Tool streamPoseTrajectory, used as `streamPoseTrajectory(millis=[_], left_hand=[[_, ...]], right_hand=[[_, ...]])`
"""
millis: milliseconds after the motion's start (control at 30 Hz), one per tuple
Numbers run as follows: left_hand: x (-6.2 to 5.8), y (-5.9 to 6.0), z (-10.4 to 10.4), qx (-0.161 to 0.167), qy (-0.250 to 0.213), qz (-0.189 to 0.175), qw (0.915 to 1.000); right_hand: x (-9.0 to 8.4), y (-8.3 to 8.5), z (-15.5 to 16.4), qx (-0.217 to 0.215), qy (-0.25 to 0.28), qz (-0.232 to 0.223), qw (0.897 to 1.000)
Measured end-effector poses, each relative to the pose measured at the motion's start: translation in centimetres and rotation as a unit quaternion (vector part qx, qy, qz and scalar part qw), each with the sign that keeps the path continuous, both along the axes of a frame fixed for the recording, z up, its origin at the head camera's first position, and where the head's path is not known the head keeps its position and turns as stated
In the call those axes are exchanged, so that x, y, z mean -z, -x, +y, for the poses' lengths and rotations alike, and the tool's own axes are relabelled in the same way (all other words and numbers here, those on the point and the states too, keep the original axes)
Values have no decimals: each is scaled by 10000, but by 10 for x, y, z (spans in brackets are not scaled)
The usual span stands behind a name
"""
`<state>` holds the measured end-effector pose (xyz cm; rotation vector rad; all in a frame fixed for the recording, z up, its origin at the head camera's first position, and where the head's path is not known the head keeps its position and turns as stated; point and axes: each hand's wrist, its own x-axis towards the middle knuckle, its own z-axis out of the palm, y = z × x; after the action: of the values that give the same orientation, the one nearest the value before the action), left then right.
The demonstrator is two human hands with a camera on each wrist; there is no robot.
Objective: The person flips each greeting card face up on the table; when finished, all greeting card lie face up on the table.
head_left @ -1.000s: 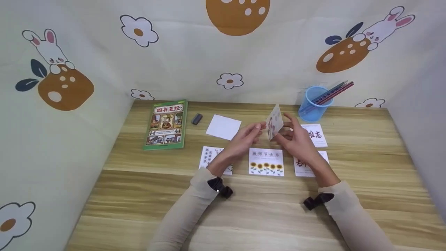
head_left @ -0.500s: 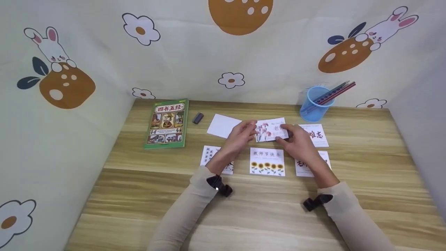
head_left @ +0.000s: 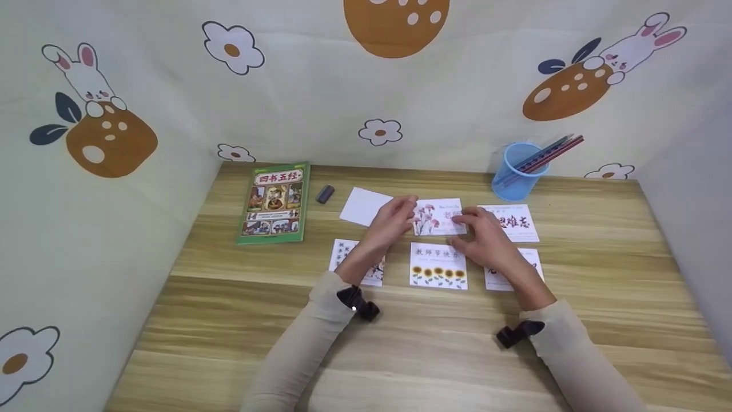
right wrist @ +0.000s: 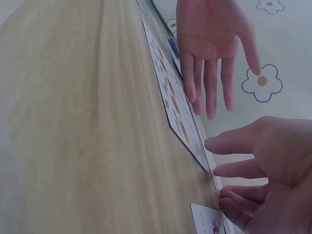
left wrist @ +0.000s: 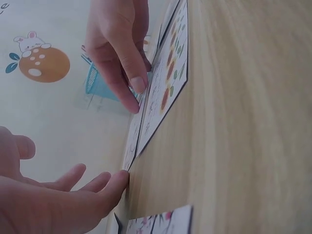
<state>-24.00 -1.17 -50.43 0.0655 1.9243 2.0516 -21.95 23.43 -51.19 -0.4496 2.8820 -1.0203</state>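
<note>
A carnation-printed card (head_left: 430,220) lies flat on the table in the back row, between my two hands. Fingers of my left hand (head_left: 390,224) lie straight along its left edge, touching it. My right hand (head_left: 486,236) is at its right side, with fingertips on or just over the card and the thumb apart from the fingers. In the right wrist view my left hand (right wrist: 209,44) shows its extended fingers, opposite my right hand (right wrist: 282,165). Just in front lies a sunflower card (head_left: 438,266). Neither hand grips anything.
A blank white card (head_left: 366,205) and a blossom card (head_left: 374,273) lie partly under my left arm. Two red-lettered cards, one (head_left: 517,222) behind the other (head_left: 497,279), lie right. Further back are a green book (head_left: 273,203), a dark eraser (head_left: 325,194) and a blue pencil cup (head_left: 514,177).
The carnation card, held upright in my right hand a second ago, has been lowered flat onto the table and moved slightly left. My right hand's fingers have let go of it.
</note>
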Motion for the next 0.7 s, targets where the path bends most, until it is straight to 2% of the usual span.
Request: streamPoseTrajectory(millis=[233,367,500,600,700], left_hand=[[2,-1,0,-6,13,30,10000],[0,-1,0,95,80,216,9997],[-6,0,-7,270,636,683,9953],[-13,2,-17,293,1208,1079,9864],[-16,4,-31,201,1586,1468,9762]], right_hand=[[0,0,0,-5,46,-141,9999],[-1,1,1,9,86,-180,9998],[-2,2,0,74,180,-172,9997],[-3,0,-4,179,294,-85,9994],[-5,-4,-16,153,401,100,9990]])
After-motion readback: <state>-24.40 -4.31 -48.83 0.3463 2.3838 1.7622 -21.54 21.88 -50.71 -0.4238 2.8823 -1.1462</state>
